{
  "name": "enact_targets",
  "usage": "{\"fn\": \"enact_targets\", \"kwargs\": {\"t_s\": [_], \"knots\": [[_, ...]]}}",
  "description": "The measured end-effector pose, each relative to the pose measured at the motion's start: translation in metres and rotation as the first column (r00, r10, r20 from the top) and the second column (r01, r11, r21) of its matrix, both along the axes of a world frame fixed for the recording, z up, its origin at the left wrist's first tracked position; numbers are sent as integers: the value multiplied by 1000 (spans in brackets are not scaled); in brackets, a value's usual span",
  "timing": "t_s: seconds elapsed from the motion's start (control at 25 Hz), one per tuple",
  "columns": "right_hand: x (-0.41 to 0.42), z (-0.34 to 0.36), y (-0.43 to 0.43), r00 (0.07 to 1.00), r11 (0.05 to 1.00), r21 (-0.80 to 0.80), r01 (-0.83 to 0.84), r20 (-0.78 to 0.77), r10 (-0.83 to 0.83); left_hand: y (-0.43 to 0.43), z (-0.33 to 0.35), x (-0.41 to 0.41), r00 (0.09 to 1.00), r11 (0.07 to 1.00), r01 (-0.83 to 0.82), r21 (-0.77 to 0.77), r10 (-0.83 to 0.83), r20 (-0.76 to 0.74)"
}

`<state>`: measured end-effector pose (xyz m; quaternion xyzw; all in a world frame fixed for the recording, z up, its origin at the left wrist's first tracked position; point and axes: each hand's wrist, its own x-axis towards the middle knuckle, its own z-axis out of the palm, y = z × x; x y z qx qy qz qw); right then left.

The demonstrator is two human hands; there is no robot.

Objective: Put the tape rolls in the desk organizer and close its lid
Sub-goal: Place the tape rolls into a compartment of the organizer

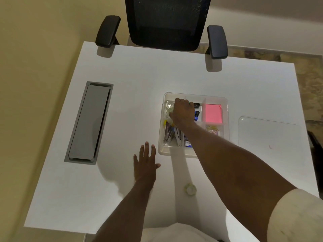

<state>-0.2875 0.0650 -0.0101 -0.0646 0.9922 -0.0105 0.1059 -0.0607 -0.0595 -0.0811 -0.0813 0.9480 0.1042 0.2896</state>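
The clear plastic desk organizer (225, 102) sits on the white desk, lid off. One clear tape roll (169, 104) lies in its far-left compartment. My right hand (183, 112) reaches into that compartment, fingers curled down around a second clear tape roll (168, 114) that shows only at the thumb side. A third tape roll (190, 189) stands on the desk near me, between my arms. The clear lid (269, 133) lies flat on the desk to the right of the organizer. My left hand (146, 161) rests flat on the desk, fingers spread, just left of the organizer's near corner.
The organizer also holds a pink sticky-note pad (213, 113), markers (196, 115), staplers (178, 138) and paper clips (212, 130). A grey cable hatch (90, 122) is set in the desk at left. A black office chair (166, 23) stands at the far edge.
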Motion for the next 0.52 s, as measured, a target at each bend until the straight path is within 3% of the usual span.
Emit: {"fn": "enact_targets", "kwargs": {"t_s": [0.24,0.52], "knots": [[60,17,35,992,991,-104,-90,-92,81,0,14,-3,1000,1000,22,-7,-22,2],[155,7,74,942,924,-198,-326,-145,301,6,29,-4,1000,1000,-1,18,0,9]]}}
